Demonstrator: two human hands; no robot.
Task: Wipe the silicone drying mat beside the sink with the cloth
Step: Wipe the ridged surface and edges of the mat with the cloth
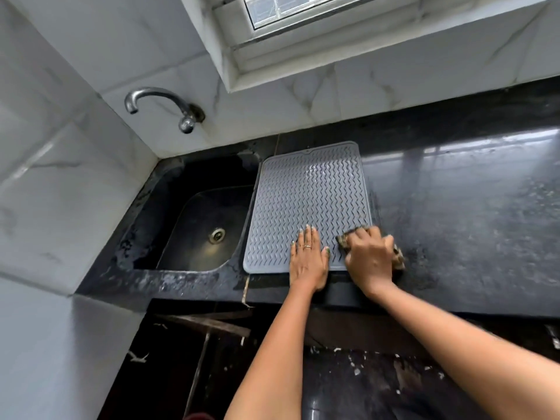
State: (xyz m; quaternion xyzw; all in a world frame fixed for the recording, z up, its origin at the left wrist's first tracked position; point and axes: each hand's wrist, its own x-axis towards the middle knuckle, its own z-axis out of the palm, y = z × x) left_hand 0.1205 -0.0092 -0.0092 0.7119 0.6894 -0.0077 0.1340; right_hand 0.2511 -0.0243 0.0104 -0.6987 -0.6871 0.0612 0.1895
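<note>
Here, wiping the near right corner of the silicone drying mat (306,201), lying flat on the black desk (460,213) just beside the sink (194,219), its left edge running along the sink's rim. Pressing down on the mat's near edge with the left hand (307,259), palm flat and fingers spread, grasping nothing. Clenching the right hand (368,257) around the cloth (398,257), a dark mottled wad peeking out at the knuckles and to the right, sitting half on the mat's corner and half on the desk. Likely risks, judging from this layout: dragging the light mat sideways toward the basin if the pinning palm lifts or slips; catching the cloth on the raised zigzag ribs and curling the corner up; smearing grit from the speckled desk onto the mat, since the cloth is straddling both surfaces. Leaving most of the ribbed field, toward the wall, seemingly still to be covered. Nearby, standing clear of the work: curved tap (160,107) on the tiled wall above the sink, and window ledge (378,47) overhead. Nothing resting on the mat, so nothing blocking a stroke except the steadying hand itself.
</note>
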